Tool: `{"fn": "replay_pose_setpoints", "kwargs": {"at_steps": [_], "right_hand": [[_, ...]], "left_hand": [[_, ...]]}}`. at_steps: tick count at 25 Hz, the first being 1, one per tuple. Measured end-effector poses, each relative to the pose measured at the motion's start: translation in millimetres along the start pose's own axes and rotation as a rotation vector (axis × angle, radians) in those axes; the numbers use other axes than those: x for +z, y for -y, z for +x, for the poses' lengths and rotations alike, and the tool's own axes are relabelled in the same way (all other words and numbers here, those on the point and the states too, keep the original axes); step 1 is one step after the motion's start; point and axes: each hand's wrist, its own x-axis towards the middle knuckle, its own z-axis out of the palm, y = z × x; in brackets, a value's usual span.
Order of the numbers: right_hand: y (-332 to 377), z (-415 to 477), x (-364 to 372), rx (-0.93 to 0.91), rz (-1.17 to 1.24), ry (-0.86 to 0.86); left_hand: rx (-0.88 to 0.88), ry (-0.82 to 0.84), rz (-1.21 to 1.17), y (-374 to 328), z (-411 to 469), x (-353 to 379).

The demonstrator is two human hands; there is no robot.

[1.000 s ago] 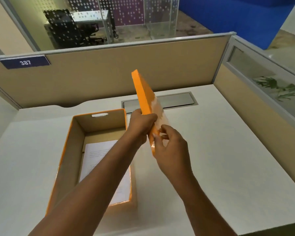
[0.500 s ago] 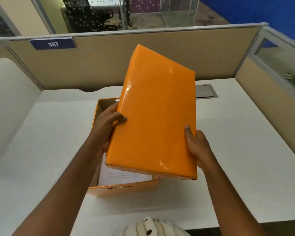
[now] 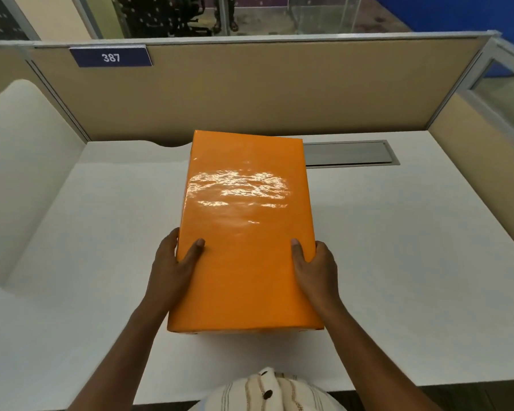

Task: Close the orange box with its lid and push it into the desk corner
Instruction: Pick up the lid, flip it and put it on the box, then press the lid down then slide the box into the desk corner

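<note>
Head view showing glossy, wrinkled orange rectangular lid (image 3: 245,226) sitting flat over the box on smooth white desk (image 3: 413,262), left hand (image 3: 172,266) and right hand (image 3: 316,269) gripping its long sides, thumbs resting on top.

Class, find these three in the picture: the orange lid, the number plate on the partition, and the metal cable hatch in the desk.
orange lid (image 3: 245,232): head view, middle of its glossy top face.
number plate (image 3: 111,57): head view, on the digits 387.
cable hatch (image 3: 349,153): head view, centre of its grey cover.
</note>
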Motion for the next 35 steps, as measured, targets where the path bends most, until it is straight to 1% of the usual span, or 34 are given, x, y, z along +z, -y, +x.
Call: {"fn": "replay_pose_setpoints", "kwargs": {"at_steps": [3,9,13,17,20,23,26,30,35], "right_hand": [[0.6,3.0,11.6,0.006,-0.054,-0.036],[0.2,6.3,28.5,0.022,-0.122,-0.114],[-2.3,7.5,34.7,0.045,-0.169,-0.15],[-0.3,9.4,40.9,0.055,-0.267,-0.18],[3.3,11.2,45.1,0.05,-0.344,-0.172],[6.5,12.5,49.3,0.059,-0.426,-0.129],[7.4,18.1,51.7,0.077,-0.42,-0.104],[8.9,19.7,51.7,0.069,-0.406,-0.107],[9.1,22.6,52.0,0.07,-0.414,-0.094]], "left_hand": [[-0.01,0.051,-0.04,3.3,7.1,-3.3],[-0.03,0.085,-0.089,13.7,19.8,-2.3],[-0.057,0.053,-0.118,19.4,26.4,0.5],[-0.064,0.034,-0.159,23.2,30.3,1.1],[-0.08,0.028,-0.182,28.3,34.6,-1.0],[-0.097,0.024,-0.178,36.1,38.8,-1.8],[-0.108,0.041,-0.171,37.8,43.6,-0.3],[-0.078,0.048,-0.168,36.3,46.6,-0.2],[-0.054,0.042,-0.1,40.1,52.5,2.2]]}}
